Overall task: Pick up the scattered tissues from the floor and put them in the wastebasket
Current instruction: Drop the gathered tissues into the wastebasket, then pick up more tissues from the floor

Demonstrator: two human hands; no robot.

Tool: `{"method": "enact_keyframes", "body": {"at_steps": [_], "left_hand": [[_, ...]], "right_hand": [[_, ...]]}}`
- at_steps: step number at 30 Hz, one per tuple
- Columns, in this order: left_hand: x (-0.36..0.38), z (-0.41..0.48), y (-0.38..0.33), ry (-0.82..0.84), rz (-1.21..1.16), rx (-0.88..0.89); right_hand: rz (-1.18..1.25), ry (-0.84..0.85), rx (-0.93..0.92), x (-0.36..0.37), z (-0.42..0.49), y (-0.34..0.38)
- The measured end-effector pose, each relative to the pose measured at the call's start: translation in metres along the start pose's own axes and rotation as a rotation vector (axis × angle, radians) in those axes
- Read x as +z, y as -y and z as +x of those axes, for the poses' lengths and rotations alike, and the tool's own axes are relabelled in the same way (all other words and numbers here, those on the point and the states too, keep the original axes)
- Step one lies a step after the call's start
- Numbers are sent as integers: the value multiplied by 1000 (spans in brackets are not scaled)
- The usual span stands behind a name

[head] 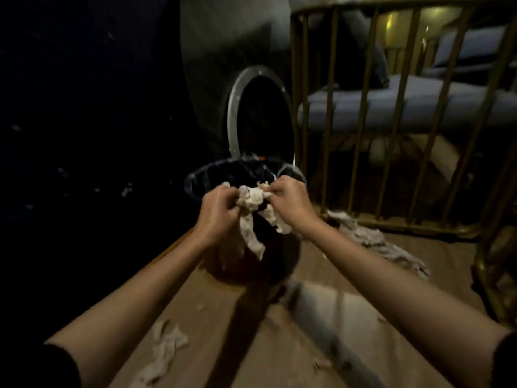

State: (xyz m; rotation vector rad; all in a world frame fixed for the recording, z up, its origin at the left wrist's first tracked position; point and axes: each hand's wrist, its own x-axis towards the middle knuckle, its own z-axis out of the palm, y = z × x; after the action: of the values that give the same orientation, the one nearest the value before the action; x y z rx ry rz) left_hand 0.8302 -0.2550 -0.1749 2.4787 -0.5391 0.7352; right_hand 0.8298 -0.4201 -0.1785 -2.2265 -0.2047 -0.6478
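My left hand (216, 212) and my right hand (291, 203) both grip one bunch of crumpled white tissues (253, 204) just above the near rim of the wastebasket (195, 179), which has a dark liner. Strips of the bunch hang down in front of the basket's side. More tissue (163, 350) lies on the brown floor at the lower left. A long crumpled piece of tissue (372, 239) stretches across the floor to the right of the basket. Small scraps (200, 306) dot the floor nearby.
A brass-coloured railing (363, 113) with vertical bars stands to the right and behind the basket. A large dark round object with a silver ring (235, 107) leans behind the basket. The left side is very dark. A grey bar (321, 326) lies on the floor.
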Motion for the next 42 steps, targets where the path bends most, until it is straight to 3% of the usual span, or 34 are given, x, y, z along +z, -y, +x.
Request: {"method": "enact_keyframes", "body": {"at_steps": [3,6,8,10,12,16,19,23,26,31,34,38,42], "left_hand": [[-7,67,14,-82,-7,-199],[-5,98,22,114,-36,-313],[-2,99,22,185,-57,-338],[1,91,21,62,-41,-264],[7,75,16,-73,17,-76],[39,22,-20,-70,10,224],[88,-38,-50,224,-75,267],[158,-128,-68,811,-96,178],[188,-175,-67,983,-38,172],[218,-196,-70,919,-67,106],[235,-177,-82,849,-110,37],[260,-135,-120,685,-306,66],[304,-104,-158,740,-415,76]], "right_hand": [[197,19,151,18,60,23],[296,107,287,37,90,16],[308,77,326,39,91,2],[305,-41,272,30,79,-14],[297,-134,208,13,55,-31],[147,-156,226,-18,-6,-85],[3,-16,385,-35,-59,-137],[-116,205,575,-62,-133,-195],[-308,251,703,-79,-173,-238],[-446,235,849,-92,-200,-292],[-470,211,760,-74,-203,-291],[-485,26,664,-43,-219,-292],[-493,-73,481,-44,-235,-298]]}}
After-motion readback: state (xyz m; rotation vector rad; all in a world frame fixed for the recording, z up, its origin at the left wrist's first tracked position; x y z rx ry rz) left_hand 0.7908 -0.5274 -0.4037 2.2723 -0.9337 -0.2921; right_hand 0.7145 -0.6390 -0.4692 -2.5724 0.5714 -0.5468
